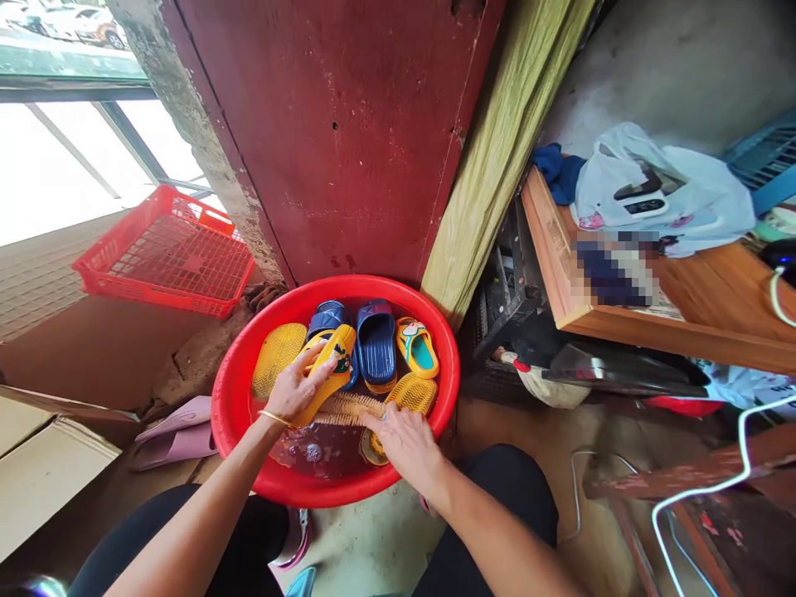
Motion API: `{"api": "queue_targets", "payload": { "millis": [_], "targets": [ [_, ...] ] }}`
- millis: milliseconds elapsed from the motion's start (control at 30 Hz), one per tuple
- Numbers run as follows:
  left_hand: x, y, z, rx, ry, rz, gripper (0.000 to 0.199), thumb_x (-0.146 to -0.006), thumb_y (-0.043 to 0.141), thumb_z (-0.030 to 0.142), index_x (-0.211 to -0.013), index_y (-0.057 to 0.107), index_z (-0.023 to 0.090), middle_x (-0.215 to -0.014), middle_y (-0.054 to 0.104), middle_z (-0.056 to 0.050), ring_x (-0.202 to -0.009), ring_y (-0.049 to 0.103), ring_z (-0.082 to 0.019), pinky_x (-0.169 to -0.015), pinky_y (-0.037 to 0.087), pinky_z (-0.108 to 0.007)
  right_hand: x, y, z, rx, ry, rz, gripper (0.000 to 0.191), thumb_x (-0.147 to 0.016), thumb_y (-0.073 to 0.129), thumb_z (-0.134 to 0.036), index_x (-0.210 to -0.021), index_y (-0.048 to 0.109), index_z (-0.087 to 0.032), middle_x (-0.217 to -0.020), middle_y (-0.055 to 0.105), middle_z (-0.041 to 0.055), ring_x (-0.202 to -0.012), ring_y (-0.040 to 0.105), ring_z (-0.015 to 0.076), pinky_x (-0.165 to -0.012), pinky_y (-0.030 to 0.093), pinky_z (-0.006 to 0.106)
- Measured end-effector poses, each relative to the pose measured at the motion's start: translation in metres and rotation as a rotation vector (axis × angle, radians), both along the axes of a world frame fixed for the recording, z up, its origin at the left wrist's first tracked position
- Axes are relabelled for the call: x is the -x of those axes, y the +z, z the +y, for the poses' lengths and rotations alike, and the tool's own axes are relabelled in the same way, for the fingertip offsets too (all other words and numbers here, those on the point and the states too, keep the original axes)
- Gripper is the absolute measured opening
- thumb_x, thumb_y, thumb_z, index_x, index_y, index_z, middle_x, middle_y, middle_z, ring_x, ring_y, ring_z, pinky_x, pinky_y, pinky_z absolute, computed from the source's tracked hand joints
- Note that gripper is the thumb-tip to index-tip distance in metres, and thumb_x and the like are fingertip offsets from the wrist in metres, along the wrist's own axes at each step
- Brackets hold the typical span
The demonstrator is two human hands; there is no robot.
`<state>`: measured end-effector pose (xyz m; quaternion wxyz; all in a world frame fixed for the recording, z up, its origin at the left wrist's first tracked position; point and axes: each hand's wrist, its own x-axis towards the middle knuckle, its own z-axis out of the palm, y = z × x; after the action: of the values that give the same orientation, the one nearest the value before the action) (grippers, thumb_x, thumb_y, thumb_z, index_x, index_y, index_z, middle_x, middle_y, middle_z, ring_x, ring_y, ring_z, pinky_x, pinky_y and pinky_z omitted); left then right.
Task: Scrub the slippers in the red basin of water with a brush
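Note:
My left hand (pixel 293 388) is closed around a yellow slipper (pixel 341 352) with a cartoon figure on its strap, tilted above the red basin (pixel 225 398). In my right hand (pixel 407 444) is a scrubbing brush (pixel 348 406) with pale bristles, close beside the held slipper; my fingers hide its right end. Dark blue slippers (pixel 376 344) stand behind the hands in the basin. A yellow child's slipper (pixel 424 352) with a turquoise footbed is at the right. Yellow soles (pixel 279 356) show at the left and near my right hand. Soapy, dark water (pixel 311 460) covers the basin's front part.
A red plastic crate (pixel 180 253) and cardboard (pixel 55 464) are at the left, with pink slippers (pixel 177 435) beside the basin. A dark red door (pixel 336 149) stands behind. At right are a wooden table (pixel 702 286) with a plastic bag (pixel 672 186), and a white cable (pixel 715 489).

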<state>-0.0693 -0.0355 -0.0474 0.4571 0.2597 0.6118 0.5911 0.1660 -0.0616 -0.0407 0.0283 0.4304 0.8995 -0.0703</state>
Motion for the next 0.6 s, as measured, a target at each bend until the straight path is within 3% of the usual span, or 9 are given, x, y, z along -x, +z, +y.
{"api": "queue_targets", "payload": {
  "millis": [167,333,467,600],
  "targets": [
    [0.017,-0.005,0.000,0.036,0.029,-0.072,0.049,-0.072,0.081,0.042,-0.115,0.071,0.020,-0.092,0.080,-0.007,-0.093,0.075,-0.028,-0.071,0.060,-0.028,-0.026,-0.003,0.019,0.024,-0.073,0.019,0.067,-0.093,0.037,-0.002,-0.150,0.045,-0.036,-0.102,0.068,0.0122,-0.085,0.068,0.0226,-0.077,0.053,0.034],
    [0.022,0.013,-0.003,0.054,0.105,-0.449,0.066,-0.090,0.047,0.066,-0.124,0.067,0.013,-0.092,0.079,-0.013,-0.087,0.076,-0.031,-0.075,0.064,-0.040,-0.034,-0.005,0.028,0.043,-0.109,0.143,0.063,-0.096,0.041,-0.013,-0.157,0.035,-0.031,-0.106,0.071,0.0122,-0.090,0.070,0.0253,-0.080,0.055,0.036],
    [0.022,0.026,-0.007,-0.026,0.142,-0.577,0.072,-0.091,0.041,0.069,-0.135,0.061,0.016,-0.097,0.080,-0.013,-0.098,0.075,-0.034,-0.082,0.063,-0.045,-0.026,-0.008,0.037,0.072,-0.097,0.392,0.058,-0.099,0.039,-0.020,-0.157,0.036,-0.027,-0.112,0.071,0.0131,-0.090,0.070,0.0261,-0.079,0.058,0.037],
    [0.018,0.026,-0.009,-0.004,0.053,-0.643,0.078,-0.088,0.040,0.074,-0.136,0.061,0.017,-0.100,0.079,-0.015,-0.104,0.073,-0.037,-0.085,0.062,-0.049,-0.018,-0.012,0.035,0.120,-0.105,0.759,0.059,-0.100,0.043,-0.030,-0.157,0.033,-0.022,-0.128,0.066,0.0134,-0.111,0.066,0.0262,-0.096,0.054,0.039]
  ]
}}
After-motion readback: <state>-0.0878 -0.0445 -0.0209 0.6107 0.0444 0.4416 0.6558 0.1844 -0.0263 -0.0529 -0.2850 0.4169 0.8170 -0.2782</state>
